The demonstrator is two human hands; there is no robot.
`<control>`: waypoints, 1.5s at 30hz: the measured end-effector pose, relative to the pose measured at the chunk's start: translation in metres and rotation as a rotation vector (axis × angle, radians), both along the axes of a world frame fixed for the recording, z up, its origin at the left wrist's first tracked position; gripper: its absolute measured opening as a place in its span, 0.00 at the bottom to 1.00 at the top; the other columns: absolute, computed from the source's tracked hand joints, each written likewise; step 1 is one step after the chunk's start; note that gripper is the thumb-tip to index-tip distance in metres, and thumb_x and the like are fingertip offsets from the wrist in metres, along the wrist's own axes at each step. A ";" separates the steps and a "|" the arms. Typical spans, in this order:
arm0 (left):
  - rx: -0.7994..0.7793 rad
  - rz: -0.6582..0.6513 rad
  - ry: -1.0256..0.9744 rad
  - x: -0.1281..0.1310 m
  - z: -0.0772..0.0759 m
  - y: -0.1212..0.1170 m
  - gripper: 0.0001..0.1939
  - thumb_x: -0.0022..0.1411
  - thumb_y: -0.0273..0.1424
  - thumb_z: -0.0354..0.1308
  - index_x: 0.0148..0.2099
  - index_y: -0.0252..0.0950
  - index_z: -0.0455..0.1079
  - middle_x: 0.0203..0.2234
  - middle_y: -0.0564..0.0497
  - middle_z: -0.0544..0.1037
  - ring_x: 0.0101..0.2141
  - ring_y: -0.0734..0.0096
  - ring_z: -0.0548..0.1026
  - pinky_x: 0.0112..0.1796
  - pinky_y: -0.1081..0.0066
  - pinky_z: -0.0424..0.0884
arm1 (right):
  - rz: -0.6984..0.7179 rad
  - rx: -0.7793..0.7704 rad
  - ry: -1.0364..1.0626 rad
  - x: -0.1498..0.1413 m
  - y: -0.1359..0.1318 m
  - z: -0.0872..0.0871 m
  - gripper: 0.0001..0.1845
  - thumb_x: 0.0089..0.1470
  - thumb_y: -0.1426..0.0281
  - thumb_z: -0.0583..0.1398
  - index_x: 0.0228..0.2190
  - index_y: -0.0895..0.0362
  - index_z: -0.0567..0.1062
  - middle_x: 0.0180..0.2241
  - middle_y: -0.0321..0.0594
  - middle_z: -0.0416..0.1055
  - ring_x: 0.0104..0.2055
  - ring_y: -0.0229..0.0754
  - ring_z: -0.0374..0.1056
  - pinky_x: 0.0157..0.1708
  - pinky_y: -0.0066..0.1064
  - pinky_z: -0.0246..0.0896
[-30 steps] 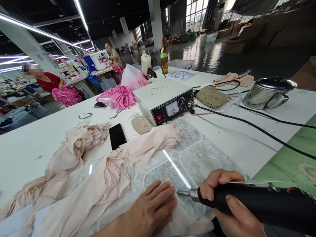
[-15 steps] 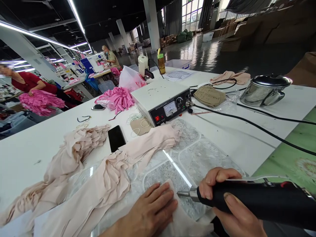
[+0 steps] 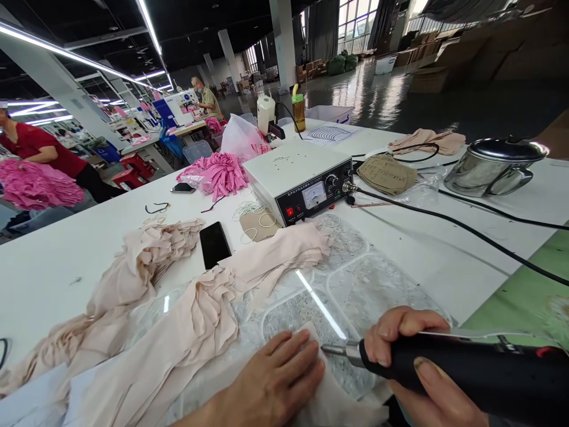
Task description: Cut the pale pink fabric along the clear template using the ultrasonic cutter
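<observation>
Left hand (image 3: 280, 379) flat, right hand (image 3: 444, 396) seemingly curled

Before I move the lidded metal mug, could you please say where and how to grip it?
The metal mug is probably best gripped by its handle, coming from the near right: the mug stands upright and the loop juts out that way.

Fabric strips (image 3: 280, 249) lie before the control box (image 3: 302, 178), beside the phone (image 3: 214, 244).

Stretches white as a tabletop (image 3: 44, 261), bearing a glossy marbled sheet (image 3: 377, 284) along the near side. Carries a beige fabric bundle (image 3: 146, 252) at left, a black phone (image 3: 214, 244), a control box (image 3: 296, 172), and farther back, a patterned paper (image 3: 329, 135) and lidded metal mug (image 3: 489, 172).
</observation>
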State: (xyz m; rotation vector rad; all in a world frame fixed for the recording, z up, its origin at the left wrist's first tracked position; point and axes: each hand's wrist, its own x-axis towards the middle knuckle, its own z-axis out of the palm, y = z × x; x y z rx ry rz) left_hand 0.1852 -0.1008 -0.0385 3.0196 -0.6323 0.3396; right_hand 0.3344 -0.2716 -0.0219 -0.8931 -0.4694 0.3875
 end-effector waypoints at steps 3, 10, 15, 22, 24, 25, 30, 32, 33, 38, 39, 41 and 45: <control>0.004 0.003 0.003 0.001 0.006 -0.001 0.14 0.72 0.28 0.47 0.54 0.31 0.68 0.53 0.42 0.72 0.57 0.56 0.66 0.54 0.61 0.66 | 0.001 -0.013 -0.018 0.000 0.000 -0.002 0.05 0.57 0.62 0.59 0.34 0.49 0.70 0.29 0.35 0.63 0.24 0.37 0.64 0.25 0.34 0.66; -0.032 0.017 0.001 0.002 0.006 -0.003 0.14 0.71 0.26 0.48 0.54 0.30 0.68 0.52 0.42 0.73 0.57 0.56 0.66 0.55 0.60 0.64 | 0.006 -0.006 -0.089 0.001 0.000 -0.006 0.03 0.58 0.64 0.58 0.34 0.50 0.69 0.29 0.36 0.64 0.23 0.38 0.65 0.24 0.34 0.67; -0.062 0.025 0.046 0.002 0.011 -0.005 0.15 0.71 0.28 0.47 0.54 0.29 0.68 0.53 0.42 0.72 0.56 0.56 0.67 0.55 0.60 0.63 | 0.007 -0.003 -0.126 0.003 0.003 -0.001 0.03 0.57 0.65 0.59 0.32 0.50 0.70 0.27 0.36 0.65 0.22 0.37 0.65 0.23 0.34 0.67; -0.054 0.019 0.051 0.005 0.006 0.014 0.14 0.73 0.28 0.46 0.54 0.33 0.68 0.53 0.48 0.73 0.58 0.58 0.65 0.62 0.54 0.50 | -0.095 0.011 0.025 0.000 -0.002 -0.004 0.06 0.54 0.63 0.60 0.32 0.52 0.70 0.27 0.35 0.63 0.22 0.36 0.63 0.22 0.32 0.66; -0.043 0.019 0.062 0.007 0.007 0.023 0.13 0.73 0.28 0.46 0.54 0.34 0.68 0.53 0.48 0.73 0.58 0.58 0.64 0.63 0.53 0.47 | -0.109 0.006 0.082 -0.002 -0.006 -0.006 0.07 0.53 0.63 0.60 0.32 0.52 0.69 0.27 0.35 0.62 0.23 0.37 0.62 0.23 0.33 0.66; -0.040 0.022 0.068 0.008 0.008 0.026 0.13 0.73 0.28 0.46 0.53 0.34 0.68 0.53 0.48 0.73 0.59 0.58 0.64 0.63 0.52 0.46 | -0.109 0.008 0.105 -0.003 -0.008 -0.007 0.07 0.52 0.63 0.60 0.32 0.52 0.69 0.27 0.35 0.61 0.23 0.37 0.62 0.23 0.33 0.66; -0.061 0.046 0.063 0.005 0.015 0.023 0.13 0.72 0.25 0.47 0.54 0.32 0.67 0.51 0.44 0.74 0.59 0.61 0.65 0.62 0.55 0.53 | -0.097 0.025 0.105 -0.003 -0.007 -0.009 0.05 0.52 0.64 0.60 0.31 0.51 0.69 0.26 0.34 0.61 0.22 0.37 0.62 0.22 0.33 0.65; -0.092 0.071 0.020 0.002 0.015 0.015 0.12 0.71 0.25 0.48 0.54 0.31 0.67 0.48 0.43 0.76 0.56 0.64 0.67 0.61 0.58 0.57 | -0.111 0.037 0.075 -0.002 -0.004 -0.009 0.06 0.52 0.63 0.61 0.31 0.52 0.71 0.26 0.35 0.62 0.21 0.36 0.61 0.21 0.33 0.65; -0.109 0.085 -0.001 0.000 0.015 0.012 0.12 0.71 0.25 0.48 0.54 0.31 0.67 0.47 0.43 0.76 0.55 0.64 0.69 0.60 0.59 0.59 | -0.114 0.047 0.064 -0.001 -0.002 -0.009 0.06 0.52 0.63 0.61 0.31 0.52 0.71 0.26 0.35 0.62 0.21 0.36 0.61 0.21 0.32 0.64; -0.195 0.112 -0.051 -0.002 0.013 0.002 0.11 0.71 0.27 0.49 0.51 0.30 0.67 0.44 0.41 0.77 0.51 0.62 0.72 0.54 0.61 0.67 | -0.100 0.089 0.084 -0.002 0.004 -0.013 0.06 0.52 0.64 0.61 0.32 0.52 0.71 0.28 0.35 0.63 0.22 0.35 0.62 0.22 0.33 0.65; -0.213 0.111 -0.054 -0.001 0.013 0.002 0.10 0.71 0.26 0.49 0.51 0.29 0.67 0.44 0.41 0.77 0.51 0.62 0.72 0.53 0.61 0.68 | -0.094 0.094 0.089 -0.003 0.005 -0.013 0.06 0.53 0.64 0.61 0.32 0.52 0.71 0.28 0.35 0.63 0.22 0.35 0.62 0.22 0.33 0.65; -0.246 0.116 -0.041 0.001 0.013 0.002 0.11 0.70 0.26 0.50 0.52 0.30 0.66 0.44 0.40 0.76 0.50 0.61 0.73 0.51 0.61 0.70 | -0.085 0.103 0.085 -0.003 0.006 -0.015 0.06 0.53 0.65 0.60 0.33 0.53 0.71 0.29 0.35 0.63 0.22 0.35 0.63 0.22 0.32 0.65; -0.279 0.135 -0.007 0.004 0.012 0.003 0.11 0.70 0.24 0.49 0.52 0.31 0.66 0.44 0.40 0.76 0.48 0.62 0.73 0.49 0.63 0.71 | -0.067 0.091 0.056 -0.002 0.008 -0.016 0.04 0.54 0.65 0.59 0.33 0.52 0.71 0.28 0.35 0.63 0.22 0.35 0.64 0.22 0.32 0.66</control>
